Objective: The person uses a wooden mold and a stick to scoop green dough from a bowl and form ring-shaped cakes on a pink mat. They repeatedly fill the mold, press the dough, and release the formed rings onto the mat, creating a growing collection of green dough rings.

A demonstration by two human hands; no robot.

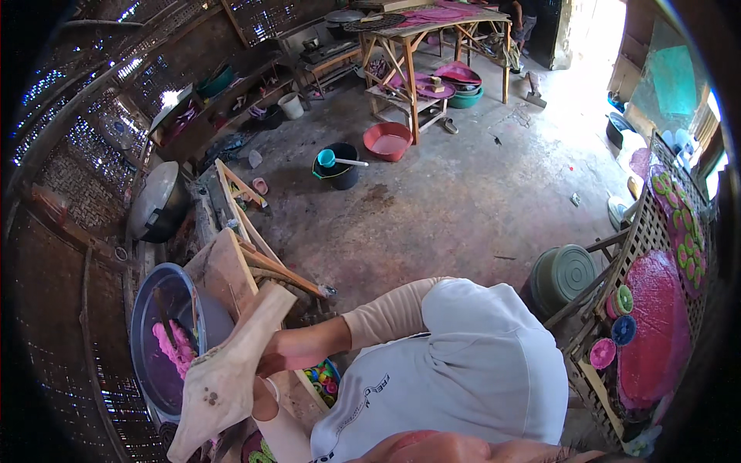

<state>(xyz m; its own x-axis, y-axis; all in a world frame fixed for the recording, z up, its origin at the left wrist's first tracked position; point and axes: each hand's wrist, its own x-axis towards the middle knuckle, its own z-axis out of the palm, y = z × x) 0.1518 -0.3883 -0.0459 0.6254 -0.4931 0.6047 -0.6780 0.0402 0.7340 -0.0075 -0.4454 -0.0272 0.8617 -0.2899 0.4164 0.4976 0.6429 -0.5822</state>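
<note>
A pale, shaped wooden piece [220, 386] with dark bolt spots rises in front of both my hands. My right hand [297, 349] reaches left behind it from a beige sleeve, its fingers hidden. Just below, my left hand [266, 392] also goes behind the wood, with a white band near the wrist; its fingers cannot be seen. What either hand touches there is hidden. Left of the wood stands a purple-blue basin [166, 279] with a bright pink doughy lump [177, 347] and sticks in it. Beside my hands is a container of small colourful pieces [323, 380].
A lattice rack [629, 285] with pink and green sheets stands right, near a lidded green bucket [567, 278]. Ahead are a black bucket [337, 176] with a blue dipper, a red basin [388, 141] and a wooden table [417, 29]. A large pot [158, 204] sits left.
</note>
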